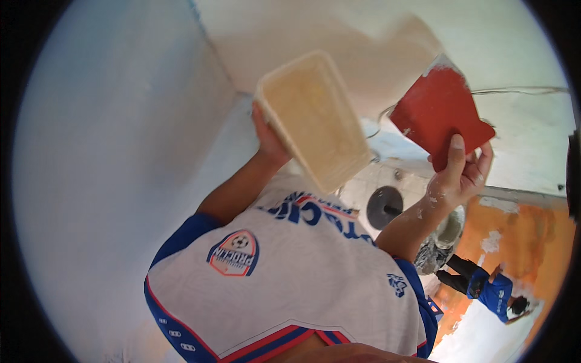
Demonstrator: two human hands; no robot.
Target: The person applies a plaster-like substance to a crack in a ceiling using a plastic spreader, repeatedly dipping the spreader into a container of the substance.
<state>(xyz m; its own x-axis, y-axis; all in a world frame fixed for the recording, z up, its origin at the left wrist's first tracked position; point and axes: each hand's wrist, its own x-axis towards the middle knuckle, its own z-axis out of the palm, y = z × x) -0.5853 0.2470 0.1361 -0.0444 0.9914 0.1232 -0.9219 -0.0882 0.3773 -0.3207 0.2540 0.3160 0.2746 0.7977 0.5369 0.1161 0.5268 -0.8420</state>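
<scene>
My left hand (271, 134) grips the side of a cream rectangular plastic tub (311, 118), raised and tilted, with pale smeared residue inside. My right hand (465, 169) is closed on a red flat spreader (436, 106), its thumb lying across the face. Whitish compound sticks to the spreader's far edge, and pale specks are on my right hand and wrist. The tub and spreader are apart, held up before the pale ceiling and wall surfaces.
Pale walls (109, 151) meet above. Thin cables (520, 91) run behind the spreader. Below are a dark round object (382, 212), a smeared bucket (448, 233) and tiled floor (357, 184). A co-worker in blue (493, 290) stands by an orange, patched wall (502, 224).
</scene>
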